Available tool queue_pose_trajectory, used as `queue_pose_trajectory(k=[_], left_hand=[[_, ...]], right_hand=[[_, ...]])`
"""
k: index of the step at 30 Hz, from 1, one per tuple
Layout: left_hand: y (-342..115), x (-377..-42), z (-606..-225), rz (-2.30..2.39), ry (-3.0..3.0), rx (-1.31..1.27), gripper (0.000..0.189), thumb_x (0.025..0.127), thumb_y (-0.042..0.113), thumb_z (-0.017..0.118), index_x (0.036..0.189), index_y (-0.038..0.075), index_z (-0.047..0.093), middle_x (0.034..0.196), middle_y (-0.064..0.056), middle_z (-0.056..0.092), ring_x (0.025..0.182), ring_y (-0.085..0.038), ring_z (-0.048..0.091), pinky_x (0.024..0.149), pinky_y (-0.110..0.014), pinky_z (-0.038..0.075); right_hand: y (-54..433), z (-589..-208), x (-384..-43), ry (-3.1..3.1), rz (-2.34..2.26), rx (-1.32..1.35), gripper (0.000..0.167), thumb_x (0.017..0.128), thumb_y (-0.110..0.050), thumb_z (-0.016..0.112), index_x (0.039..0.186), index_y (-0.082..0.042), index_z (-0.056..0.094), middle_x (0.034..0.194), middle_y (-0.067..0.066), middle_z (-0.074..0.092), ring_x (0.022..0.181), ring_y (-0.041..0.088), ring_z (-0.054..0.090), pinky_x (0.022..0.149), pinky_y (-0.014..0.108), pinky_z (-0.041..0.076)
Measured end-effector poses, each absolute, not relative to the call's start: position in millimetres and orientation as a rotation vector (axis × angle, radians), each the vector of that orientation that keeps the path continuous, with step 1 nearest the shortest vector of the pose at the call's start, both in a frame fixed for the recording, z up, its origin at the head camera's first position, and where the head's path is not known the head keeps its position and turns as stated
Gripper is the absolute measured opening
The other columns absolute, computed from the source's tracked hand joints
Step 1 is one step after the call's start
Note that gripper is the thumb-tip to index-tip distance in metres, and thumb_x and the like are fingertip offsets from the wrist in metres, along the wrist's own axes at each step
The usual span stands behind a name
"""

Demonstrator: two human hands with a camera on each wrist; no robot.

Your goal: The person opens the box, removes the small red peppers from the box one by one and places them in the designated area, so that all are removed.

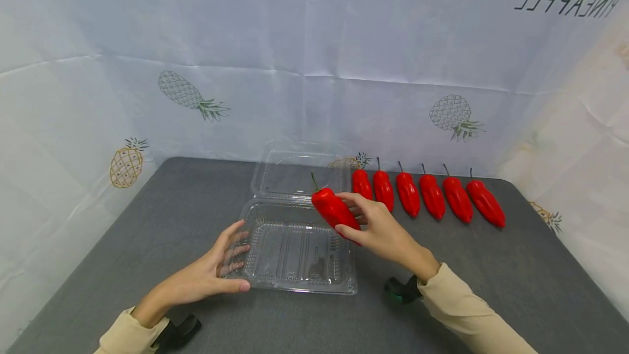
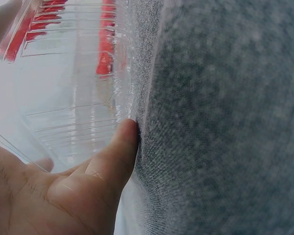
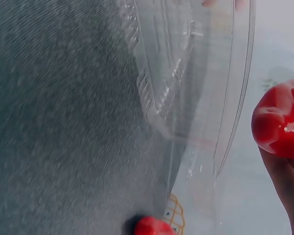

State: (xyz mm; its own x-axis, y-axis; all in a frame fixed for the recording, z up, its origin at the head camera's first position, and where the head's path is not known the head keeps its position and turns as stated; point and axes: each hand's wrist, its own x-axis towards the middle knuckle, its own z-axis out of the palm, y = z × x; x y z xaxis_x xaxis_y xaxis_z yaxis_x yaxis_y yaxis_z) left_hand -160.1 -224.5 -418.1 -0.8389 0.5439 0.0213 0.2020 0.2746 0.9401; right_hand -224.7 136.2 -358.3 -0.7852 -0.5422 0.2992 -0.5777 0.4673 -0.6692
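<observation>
A red chili pepper (image 1: pixel 332 208) with a thin green stem is held by my right hand (image 1: pixel 375 228), thumb on one side and fingers on the other. It hovers over the right side of a clear plastic clamshell container (image 1: pixel 295 255), whose lid (image 1: pixel 290 171) lies folded back behind it. In the right wrist view the pepper (image 3: pixel 279 120) shows at the right edge, beyond the container wall (image 3: pixel 220 98). My left hand (image 1: pixel 208 272) rests against the container's left side, fingers spread and fairly straight. The left wrist view shows its thumb (image 2: pixel 120 152) touching the container's lower edge.
Several more red peppers (image 1: pixel 432 196) lie in a row at the back right of the dark grey table (image 1: pixel 196 206). A white cloth (image 1: pixel 304 31) printed with pineapples hangs behind and around the table.
</observation>
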Motion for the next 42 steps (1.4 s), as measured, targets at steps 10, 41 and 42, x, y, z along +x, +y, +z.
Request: queue_pose_trajectory(k=[10, 41, 42], left_hand=[[-225, -161, -419, 1.597, 2.234, 0.666, 0.108, 0.089, 0.012, 0.073, 0.157, 0.014, -0.011, 0.159, -0.032, 0.003, 0.144, -0.055, 0.021, 0.11, -0.035, 0.043], [-223, -159, -415, 1.602, 2.226, 0.707, 0.106, 0.09, 0.012, 0.072, 0.157, 0.015, -0.01, 0.158, -0.035, 0.002, 0.142, -0.059, 0.019, 0.109, -0.035, 0.045], [-223, -159, -415, 1.602, 2.226, 0.707, 0.106, 0.09, 0.012, 0.072, 0.157, 0.015, -0.01, 0.158, -0.035, 0.002, 0.142, -0.059, 0.019, 0.109, -0.035, 0.045]], right_hand=[[156, -360, -224, -2.699, 1.172, 0.896, 0.06, 0.087, -0.009, 0.075, 0.14, -0.005, 0.049, 0.123, 0.014, 0.067, 0.101, 0.026, 0.069, 0.082, 0.035, 0.062], [223, -369, -224, -2.647, 1.024, 0.642, 0.057, 0.083, -0.004, 0.077, 0.135, 0.001, 0.052, 0.108, 0.021, 0.07, 0.089, 0.034, 0.073, 0.075, 0.045, 0.062], [225, -369, -224, -2.647, 1.017, 0.634, 0.058, 0.084, -0.005, 0.077, 0.135, 0.0, 0.052, 0.108, 0.021, 0.07, 0.089, 0.034, 0.073, 0.075, 0.045, 0.062]])
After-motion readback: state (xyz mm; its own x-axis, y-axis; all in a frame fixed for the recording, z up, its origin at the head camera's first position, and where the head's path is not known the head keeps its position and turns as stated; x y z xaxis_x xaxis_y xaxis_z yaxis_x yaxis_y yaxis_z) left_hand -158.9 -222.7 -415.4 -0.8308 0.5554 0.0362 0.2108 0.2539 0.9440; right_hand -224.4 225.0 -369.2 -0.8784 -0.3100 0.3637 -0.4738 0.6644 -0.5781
